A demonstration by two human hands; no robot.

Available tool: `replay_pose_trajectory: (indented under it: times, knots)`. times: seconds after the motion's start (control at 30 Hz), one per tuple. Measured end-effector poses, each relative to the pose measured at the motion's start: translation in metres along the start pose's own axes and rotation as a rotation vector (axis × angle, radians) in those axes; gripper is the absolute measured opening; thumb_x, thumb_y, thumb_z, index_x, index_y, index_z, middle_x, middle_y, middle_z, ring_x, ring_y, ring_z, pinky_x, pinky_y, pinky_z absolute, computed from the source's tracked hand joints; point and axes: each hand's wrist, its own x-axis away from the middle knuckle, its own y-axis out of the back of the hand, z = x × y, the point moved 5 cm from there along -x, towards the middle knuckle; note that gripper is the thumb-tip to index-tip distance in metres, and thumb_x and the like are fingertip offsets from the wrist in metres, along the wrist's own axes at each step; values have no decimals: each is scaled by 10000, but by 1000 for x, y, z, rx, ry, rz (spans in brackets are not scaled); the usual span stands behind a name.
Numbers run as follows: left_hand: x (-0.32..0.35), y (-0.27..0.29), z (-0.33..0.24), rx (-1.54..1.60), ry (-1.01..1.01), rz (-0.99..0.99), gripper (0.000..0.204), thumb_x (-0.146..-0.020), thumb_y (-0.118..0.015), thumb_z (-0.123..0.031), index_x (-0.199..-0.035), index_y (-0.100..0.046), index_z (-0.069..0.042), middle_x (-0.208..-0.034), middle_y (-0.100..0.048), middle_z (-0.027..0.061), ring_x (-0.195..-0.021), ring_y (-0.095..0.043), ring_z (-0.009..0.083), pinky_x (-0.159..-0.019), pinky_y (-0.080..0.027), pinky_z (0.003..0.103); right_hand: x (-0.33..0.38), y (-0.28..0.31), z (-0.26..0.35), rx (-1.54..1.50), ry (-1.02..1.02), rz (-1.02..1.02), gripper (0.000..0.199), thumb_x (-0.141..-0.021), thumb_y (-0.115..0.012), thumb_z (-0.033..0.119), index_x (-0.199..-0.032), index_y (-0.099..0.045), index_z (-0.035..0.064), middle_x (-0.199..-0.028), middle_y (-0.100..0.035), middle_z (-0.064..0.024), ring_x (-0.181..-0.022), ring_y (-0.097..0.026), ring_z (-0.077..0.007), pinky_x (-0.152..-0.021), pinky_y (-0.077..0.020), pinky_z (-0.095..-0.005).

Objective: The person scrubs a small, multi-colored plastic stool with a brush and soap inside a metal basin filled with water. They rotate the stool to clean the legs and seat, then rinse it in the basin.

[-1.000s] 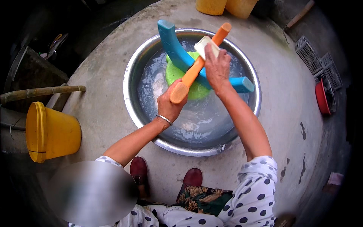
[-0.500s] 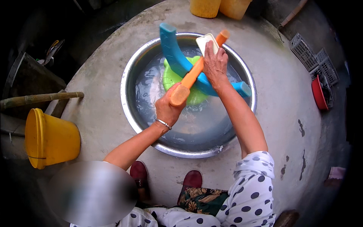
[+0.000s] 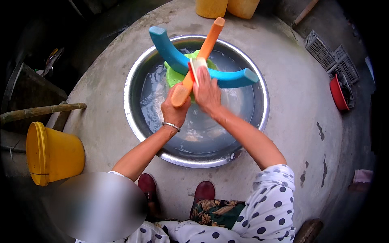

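Observation:
Over a wide metal basin (image 3: 263, 109) of cloudy water, I hold what looks like a small plastic stool (image 3: 166, 47), with crossed curved blue and orange legs and a green rounded part (image 3: 174, 77) lower down, partly hidden. My left hand (image 3: 174, 112) is wrapped round the near end of the orange leg (image 3: 211, 39). In my right hand (image 3: 208, 94) is a scrub brush (image 3: 199, 63) with a pale back and a red edge. It presses against the orange leg near where the legs cross. Fingers cover part of the brush.
A yellow bucket (image 3: 63, 150) lies tipped at the left, below a bamboo pole (image 3: 48, 111). Two yellow containers (image 3: 211, 8) stand beyond the basin. Grey crates (image 3: 320, 48) and a red basin (image 3: 338, 93) are at the right. My shoes (image 3: 204, 190) are close to the basin's near side.
My right hand has drawn the brush down the orange leg toward me, from its far end to near the crossing. The stool has turned a little, and its legs point differently.

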Motion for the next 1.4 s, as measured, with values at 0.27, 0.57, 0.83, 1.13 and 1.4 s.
replay_pose_trajectory:
  times: [0.27,0.57,0.83,1.13,1.4]
  knots:
    - [-5,-2,39,198,2,521,664,-728,-548,48,-1338,-390,-162,-1356,-395,130,-1185,-475,260,-906,-440,360,110,-38,-31,301,148,635,578,-830,-523,209,-1371,-338,125,-1441,-265,-73,-1064,-445,-362,-758,-426,-490]
    - [20,-59,73,688,928,424,761,-816,-604,-448,-1416,-224,-173,-1271,-361,99,-1107,-479,277,-834,-418,509,88,-18,-65,-1244,-1148,198,319,-896,-460,253,-1149,-469,60,-915,-576,-48,-718,-580,-170,-596,-504,-306]
    - [-38,-59,-33,-62,-350,-35,645,-683,-669,-94,-1259,-387,-23,-1142,-448,206,-1080,-440,340,-926,-375,407,30,42,-72,-819,-346,-99,443,-963,-408,261,-1327,-357,14,-1187,-394,-105,-850,-515,-136,-686,-481,-261]
    - [2,-31,39,-407,-255,954,488,-721,-667,-188,-1148,-504,-15,-1134,-520,216,-1056,-514,354,-910,-419,404,84,-20,-131,296,-290,585,684,-804,-510,140,-1430,-241,209,-1469,-184,-173,-1158,-393,-397,-941,-323,-572]
    - [-64,46,182,-947,379,821,724,-634,-746,-384,-1145,-501,68,-1121,-569,247,-1066,-557,352,-901,-459,377,49,-13,-67,-96,55,146,760,-748,-594,164,-1412,-238,71,-1456,-216,-187,-1313,-256,-364,-1041,-236,-519]
